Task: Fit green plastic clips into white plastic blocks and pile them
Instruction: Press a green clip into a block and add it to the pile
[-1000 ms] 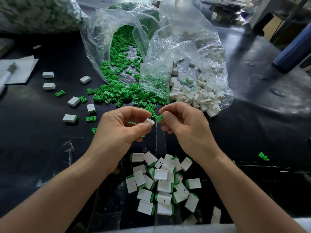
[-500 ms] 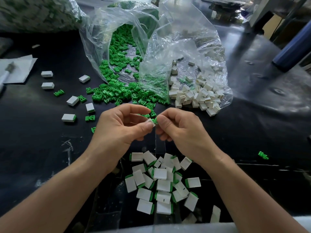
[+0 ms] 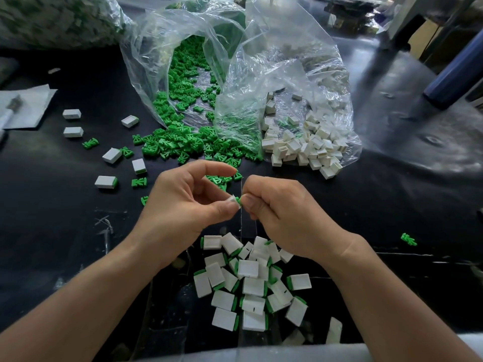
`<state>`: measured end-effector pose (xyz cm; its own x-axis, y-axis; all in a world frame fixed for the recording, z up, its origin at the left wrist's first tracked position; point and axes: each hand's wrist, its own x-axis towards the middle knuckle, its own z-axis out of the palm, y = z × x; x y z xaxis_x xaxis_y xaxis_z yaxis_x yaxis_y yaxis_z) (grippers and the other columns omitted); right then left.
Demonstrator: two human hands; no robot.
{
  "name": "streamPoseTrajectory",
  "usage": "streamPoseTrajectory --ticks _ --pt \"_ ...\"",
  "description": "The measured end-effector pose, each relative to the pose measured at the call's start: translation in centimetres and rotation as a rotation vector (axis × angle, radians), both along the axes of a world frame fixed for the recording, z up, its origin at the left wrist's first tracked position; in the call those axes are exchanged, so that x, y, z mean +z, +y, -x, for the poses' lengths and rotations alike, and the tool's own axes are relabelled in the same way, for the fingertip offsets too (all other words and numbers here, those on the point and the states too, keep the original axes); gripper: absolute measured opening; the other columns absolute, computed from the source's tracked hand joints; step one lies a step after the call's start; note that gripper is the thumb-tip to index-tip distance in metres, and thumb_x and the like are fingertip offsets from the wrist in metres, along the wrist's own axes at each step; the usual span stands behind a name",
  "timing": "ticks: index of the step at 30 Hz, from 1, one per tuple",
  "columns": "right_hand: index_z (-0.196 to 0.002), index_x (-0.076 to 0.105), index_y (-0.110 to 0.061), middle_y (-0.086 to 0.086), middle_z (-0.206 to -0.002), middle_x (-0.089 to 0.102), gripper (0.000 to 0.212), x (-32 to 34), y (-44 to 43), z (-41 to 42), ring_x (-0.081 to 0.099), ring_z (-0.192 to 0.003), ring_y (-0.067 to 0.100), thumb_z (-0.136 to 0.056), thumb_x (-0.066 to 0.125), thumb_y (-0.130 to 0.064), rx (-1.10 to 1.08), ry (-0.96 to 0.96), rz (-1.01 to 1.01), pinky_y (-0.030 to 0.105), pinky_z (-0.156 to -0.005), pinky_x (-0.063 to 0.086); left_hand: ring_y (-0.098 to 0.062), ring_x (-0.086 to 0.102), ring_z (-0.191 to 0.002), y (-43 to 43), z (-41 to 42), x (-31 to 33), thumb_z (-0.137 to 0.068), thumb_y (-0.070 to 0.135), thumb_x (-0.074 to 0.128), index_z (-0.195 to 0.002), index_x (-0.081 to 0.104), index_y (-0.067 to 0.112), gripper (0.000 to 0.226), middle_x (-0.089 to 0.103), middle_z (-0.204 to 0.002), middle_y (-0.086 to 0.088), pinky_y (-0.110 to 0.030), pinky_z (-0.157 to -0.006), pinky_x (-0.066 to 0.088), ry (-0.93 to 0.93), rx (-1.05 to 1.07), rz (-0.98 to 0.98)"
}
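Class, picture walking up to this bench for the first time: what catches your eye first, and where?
Centre: the left hand pinches a white block while the right hand holds a green clip against it. Behind, a clear bag spills loose green clips beside a bag of white blocks; nearest the person lies a pile of fitted blocks.

hands 2; clear bags 2; stray white blocks left 6; lone clip right 1
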<state>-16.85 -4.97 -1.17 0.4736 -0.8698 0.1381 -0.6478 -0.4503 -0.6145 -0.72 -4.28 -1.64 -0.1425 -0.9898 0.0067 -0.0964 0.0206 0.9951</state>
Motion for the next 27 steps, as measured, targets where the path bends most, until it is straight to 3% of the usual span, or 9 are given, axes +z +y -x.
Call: streamPoseTrajectory --ticks 4,9,12,17,19,21,23,27 --pt "-0.074 0.042 -0.015 -0.002 -0.068 0.046 0.020 0.38 0.05 0.01 0.044 -0.067 0.021 -0.094 0.047 -0.012 0.045 0.102 -0.002 0.038 -0.064 0.037 -0.010 0.065 -0.059 0.04 -0.13 -0.03 -0.064 -0.001 0.076 -0.093 0.064 0.032 0.046 0.069 -0.063 0.001 -0.023 -0.063 0.056 -0.079 -0.045 0.041" --pt "-0.074 0.037 -0.015 -0.012 -0.063 0.034 0.022 0.55 0.10 0.02 0.037 -0.065 0.018 -0.094 0.045 -0.011 0.093 0.181 0.001 0.032 -0.061 0.027 -0.013 0.066 -0.059 0.10 -0.23 -0.16 -0.066 -0.004 0.076 -0.097 0.063 0.034 0.050 0.069 -0.065 0.000 -0.028 -0.064 0.057 -0.134 -0.080 0.065" --pt "-0.075 0.038 -0.016 -0.006 -0.066 0.038 0.020 0.45 0.09 -0.05 0.038 -0.065 0.019 -0.093 0.045 -0.009 0.130 0.194 -0.006 0.035 -0.062 0.033 -0.014 0.066 -0.059 0.19 -0.09 -0.11 -0.066 -0.004 0.076 -0.098 0.062 0.034 0.052 0.069 -0.064 0.002 -0.030 -0.064 0.058 -0.160 -0.107 0.069" --pt "-0.073 0.047 -0.013 0.005 -0.065 0.051 0.018 0.08 0.13 -0.07 0.047 -0.061 0.023 -0.089 0.041 -0.020 0.039 -0.085 -0.009 0.041 -0.057 0.040 -0.007 0.063 -0.056 0.00 -0.09 0.36 -0.054 0.016 0.073 -0.098 0.064 0.029 0.047 0.069 -0.064 -0.002 -0.014 -0.050 0.048 0.054 -0.069 0.021" --pt "-0.071 0.050 -0.009 0.007 -0.063 0.053 0.026 -0.14 0.09 -0.13 0.048 -0.059 0.023 -0.091 0.042 -0.024 -0.022 -0.200 -0.075 0.042 -0.055 0.042 -0.008 0.063 -0.057 -0.03 0.02 0.41 -0.054 0.020 0.072 -0.098 0.064 0.027 0.045 0.069 -0.065 -0.001 -0.015 -0.048 0.046 0.092 -0.067 0.017" --pt "-0.067 0.052 -0.011 -0.001 -0.060 0.055 0.041 -0.28 0.02 -0.08 0.050 -0.055 0.013 -0.094 0.042 -0.039 -0.108 -0.349 -0.193 0.032 -0.052 0.043 -0.008 0.064 -0.059 -0.05 0.18 0.39 -0.055 0.022 0.071 -0.097 0.064 0.025 0.043 0.069 -0.065 0.001 -0.016 -0.049 0.048 0.129 -0.060 0.012" --pt "-0.067 0.056 -0.014 -0.005 -0.060 0.057 0.048 -0.25 -0.08 -0.08 0.051 -0.053 0.004 -0.085 0.035 -0.053 -0.167 -0.469 -0.347 0.020 -0.051 0.041 -0.005 0.064 -0.060 -0.12 0.27 0.29 -0.057 0.017 0.070 -0.096 0.064 0.021 0.040 0.068 -0.064 0.005 -0.014 -0.054 0.049 0.180 -0.046 0.013" --pt "-0.072 0.060 -0.011 0.000 -0.063 0.064 0.057 -0.18 0.10 -0.67 0.053 -0.053 0.010 -0.075 0.031 -0.060 -0.098 -0.629 -0.705 0.020 -0.051 0.039 -0.010 0.063 -0.056 -0.06 0.41 0.24 -0.057 0.012 0.069 -0.094 0.065 0.018 0.037 0.069 -0.066 0.001 -0.017 -0.054 0.051 0.260 -0.068 0.011"
